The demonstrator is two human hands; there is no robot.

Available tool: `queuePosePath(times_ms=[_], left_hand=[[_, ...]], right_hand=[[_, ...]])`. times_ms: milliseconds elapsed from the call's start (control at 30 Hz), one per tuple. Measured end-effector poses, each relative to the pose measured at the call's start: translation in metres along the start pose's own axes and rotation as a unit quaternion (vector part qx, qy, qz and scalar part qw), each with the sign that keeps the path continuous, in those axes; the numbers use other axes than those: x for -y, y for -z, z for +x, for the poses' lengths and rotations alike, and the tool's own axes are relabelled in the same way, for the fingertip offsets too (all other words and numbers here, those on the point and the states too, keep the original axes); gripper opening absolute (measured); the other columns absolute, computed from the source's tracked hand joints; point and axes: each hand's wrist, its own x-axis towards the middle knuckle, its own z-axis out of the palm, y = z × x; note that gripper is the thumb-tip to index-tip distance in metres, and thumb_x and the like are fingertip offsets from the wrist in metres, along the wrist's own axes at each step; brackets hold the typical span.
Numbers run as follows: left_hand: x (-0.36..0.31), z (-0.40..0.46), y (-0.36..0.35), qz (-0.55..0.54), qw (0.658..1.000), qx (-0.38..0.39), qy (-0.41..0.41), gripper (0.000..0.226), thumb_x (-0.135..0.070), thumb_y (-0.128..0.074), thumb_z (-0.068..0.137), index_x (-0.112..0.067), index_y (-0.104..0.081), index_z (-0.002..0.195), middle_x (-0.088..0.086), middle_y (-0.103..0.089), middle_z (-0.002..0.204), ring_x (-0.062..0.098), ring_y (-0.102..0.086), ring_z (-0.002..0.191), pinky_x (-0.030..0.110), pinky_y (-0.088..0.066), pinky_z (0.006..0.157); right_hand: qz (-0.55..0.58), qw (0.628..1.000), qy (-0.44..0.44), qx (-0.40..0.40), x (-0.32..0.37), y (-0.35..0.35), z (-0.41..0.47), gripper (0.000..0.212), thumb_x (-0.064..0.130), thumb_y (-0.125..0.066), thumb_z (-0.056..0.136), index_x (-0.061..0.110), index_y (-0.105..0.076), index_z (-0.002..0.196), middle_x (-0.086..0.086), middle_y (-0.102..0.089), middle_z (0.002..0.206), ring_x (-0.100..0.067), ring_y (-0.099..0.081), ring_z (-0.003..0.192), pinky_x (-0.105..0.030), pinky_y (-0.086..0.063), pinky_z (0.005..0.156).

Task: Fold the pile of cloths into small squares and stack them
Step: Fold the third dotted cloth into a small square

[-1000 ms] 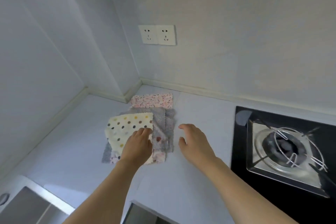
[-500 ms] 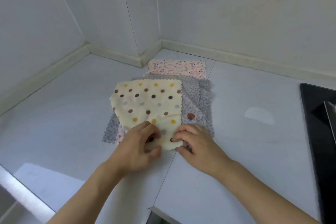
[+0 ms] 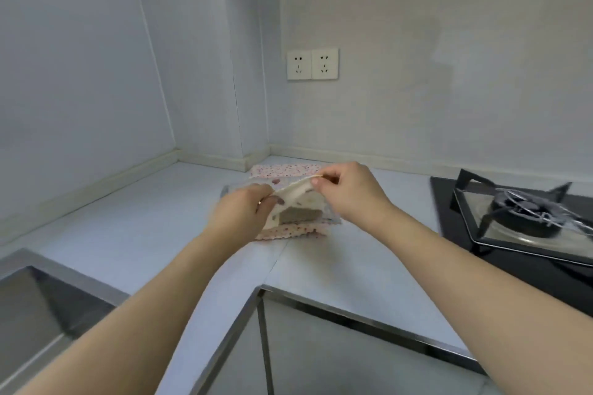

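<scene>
Above the far corner of the surface, the dotted cloth hangs lifted by its near edge, clear of the pile beneath it. The left hand has its grip closed on the left end of that edge, thumb and fingers pinching the fabric; the right hand pinches the right end a little higher, so the edge runs taut and tilted between them. Holding both near corners like this looks meant to carry the edge away toward the wall and lay it over the far half, which would make the first fold. The cloth's far part seems to trail down onto the pile, though the hands hide where it rests.

Under it lies a grey cloth, and a pink flowered one shows its scalloped hem at the near side. Another pink cloth lies flat just beyond, close to the wall. No folded squares show anywhere, so I judge the job barely begun.

Right of the pile, well apart, sits a gas hob with its pan rest. At the near left a steel sink is set into the surface. A double socket is on the wall above the corner.
</scene>
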Motion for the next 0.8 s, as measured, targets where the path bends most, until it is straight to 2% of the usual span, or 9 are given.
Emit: queuePosePath(times_ms=[33,100,200,267,333,400,600,700,800], left_hand=[[-0.015,-0.007,0.016,0.004,1.0,0.011,-0.002,0.022,-0.025,-0.044,0.1,-0.018,-0.058,0.085,-0.01,-0.052,0.074,0.02,-0.05,0.071,0.032,-0.037,0.066],[-0.044,-0.018,0.05,0.005,1.0,0.026,-0.007,0.021,-0.019,-0.042,0.097,-0.013,-0.056,0.082,0.001,-0.056,0.07,0.029,-0.054,0.069,0.032,-0.038,0.059],[-0.086,-0.033,0.101,-0.018,0.999,0.033,-0.011,0.022,-0.016,-0.042,0.091,-0.023,-0.058,0.075,0.002,-0.059,0.069,0.025,-0.051,0.061,0.031,-0.04,0.055],[-0.11,-0.037,0.128,-0.019,0.999,0.038,-0.019,0.022,-0.019,-0.045,0.092,-0.022,-0.058,0.075,0.003,-0.061,0.073,0.02,-0.05,0.059,0.026,-0.038,0.053],[-0.13,-0.036,0.148,-0.028,0.999,0.023,-0.025,0.021,-0.021,-0.049,0.092,-0.02,-0.06,0.075,0.0,-0.062,0.072,0.014,-0.05,0.058,0.024,-0.036,0.051],[-0.145,-0.034,0.16,-0.042,0.999,0.002,-0.032,0.019,-0.02,-0.051,0.09,-0.02,-0.061,0.074,-0.005,-0.059,0.069,0.011,-0.049,0.057,0.024,-0.035,0.052],[-0.149,-0.01,0.15,-0.037,0.999,0.003,-0.025,0.019,-0.017,-0.056,0.089,-0.019,-0.068,0.073,-0.003,-0.055,0.065,0.015,-0.046,0.058,0.025,-0.035,0.055],[-0.133,0.012,0.128,-0.035,0.999,0.013,-0.004,0.021,-0.018,-0.057,0.088,-0.022,-0.071,0.073,0.0,-0.062,0.069,0.016,-0.051,0.06,0.026,-0.039,0.058],[-0.112,0.033,0.095,-0.041,0.998,0.03,0.022,0.02,-0.017,-0.058,0.086,-0.022,-0.072,0.073,0.002,-0.066,0.07,0.016,-0.051,0.057,0.025,-0.041,0.057]], right_hand=[[-0.012,1.0,0.001,-0.011,0.013,0.02,-0.014,0.022,0.024,-0.057,0.091,0.015,-0.071,0.077,0.004,-0.057,0.054,-0.014,-0.045,0.053,-0.028,-0.039,0.056],[-0.033,0.998,0.006,-0.045,0.036,0.06,-0.039,0.023,0.023,-0.055,0.093,0.02,-0.071,0.076,0.009,-0.05,0.048,-0.013,-0.041,0.049,-0.025,-0.033,0.052],[-0.038,0.993,0.007,-0.111,0.058,0.116,-0.07,0.024,0.022,-0.054,0.094,0.01,-0.07,0.081,-0.007,-0.056,0.063,-0.019,-0.046,0.057,-0.027,-0.036,0.056],[-0.037,0.989,0.005,-0.145,0.068,0.149,-0.084,0.024,0.022,-0.054,0.094,0.011,-0.07,0.081,-0.014,-0.062,0.07,-0.025,-0.052,0.062,-0.029,-0.041,0.059],[-0.028,0.984,0.004,-0.176,0.075,0.175,-0.095,0.021,0.022,-0.055,0.094,0.017,-0.07,0.082,-0.008,-0.066,0.074,-0.026,-0.058,0.062,-0.033,-0.048,0.061],[-0.013,0.98,0.007,-0.199,0.078,0.192,-0.102,0.015,0.021,-0.056,0.094,0.021,-0.068,0.085,-0.001,-0.067,0.077,-0.02,-0.058,0.056,-0.03,-0.048,0.057],[-0.006,0.975,-0.01,-0.223,0.056,0.198,-0.096,0.011,0.016,-0.053,0.094,0.016,-0.064,0.09,-0.002,-0.066,0.073,-0.012,-0.059,0.046,-0.021,-0.043,0.051],[0.011,0.98,-0.055,-0.191,0.027,0.185,-0.077,0.011,0.016,-0.054,0.095,0.013,-0.063,0.091,-0.007,-0.068,0.069,-0.003,-0.057,0.04,-0.024,-0.041,0.05],[0.065,0.978,-0.11,-0.162,-0.013,0.162,-0.053,0.008,0.012,-0.056,0.094,0.009,-0.062,0.092,-0.009,-0.069,0.079,-0.011,-0.066,0.05,-0.025,-0.048,0.048]])
